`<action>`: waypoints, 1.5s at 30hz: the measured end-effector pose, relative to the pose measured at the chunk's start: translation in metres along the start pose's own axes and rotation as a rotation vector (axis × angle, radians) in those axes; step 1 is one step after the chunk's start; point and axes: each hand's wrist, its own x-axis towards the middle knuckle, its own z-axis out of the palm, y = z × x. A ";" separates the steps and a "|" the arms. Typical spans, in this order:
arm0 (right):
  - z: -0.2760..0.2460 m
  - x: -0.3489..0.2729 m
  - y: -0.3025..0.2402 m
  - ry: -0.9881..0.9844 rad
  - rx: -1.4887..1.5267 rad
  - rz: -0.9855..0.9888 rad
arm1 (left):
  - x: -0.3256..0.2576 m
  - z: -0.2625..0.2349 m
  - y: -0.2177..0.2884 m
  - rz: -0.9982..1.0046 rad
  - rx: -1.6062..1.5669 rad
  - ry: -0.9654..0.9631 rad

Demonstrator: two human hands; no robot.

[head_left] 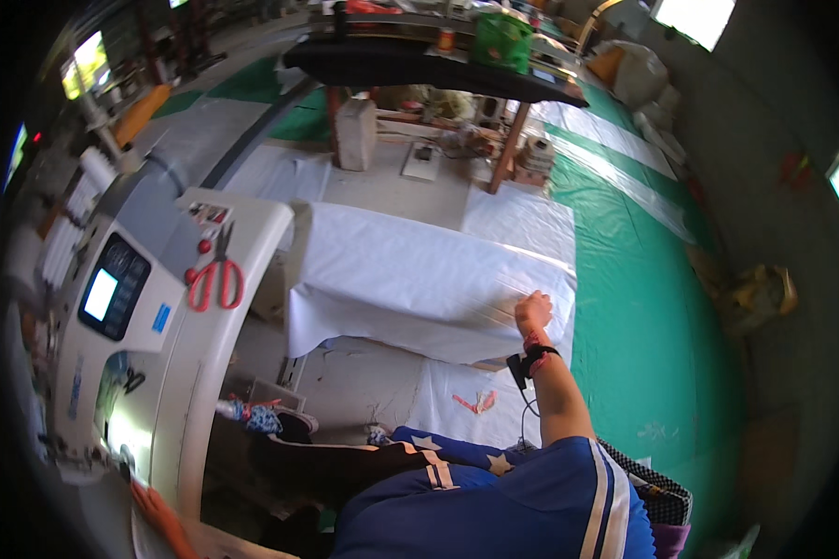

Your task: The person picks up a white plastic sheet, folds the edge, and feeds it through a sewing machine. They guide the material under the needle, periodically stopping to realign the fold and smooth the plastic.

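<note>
Head view, my right hand (533,310) stretched out, fingers closed on the edge of the white fabric sheet (410,275) draped over a low table, my left hand (163,519) lying flat, fingers open, at the sewing machine (149,345), red-handled scissors (216,278) resting on it

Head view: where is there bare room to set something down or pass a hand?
Bare room: the white sheet between the machine and the right hand, and the green floor to its right. Crowded: the machine top around the red scissors, near the left hand, and the far dark table.
</note>
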 end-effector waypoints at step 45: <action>0.021 0.049 -0.011 0.042 0.079 0.171 | -0.030 -0.070 0.070 -0.193 -0.059 0.104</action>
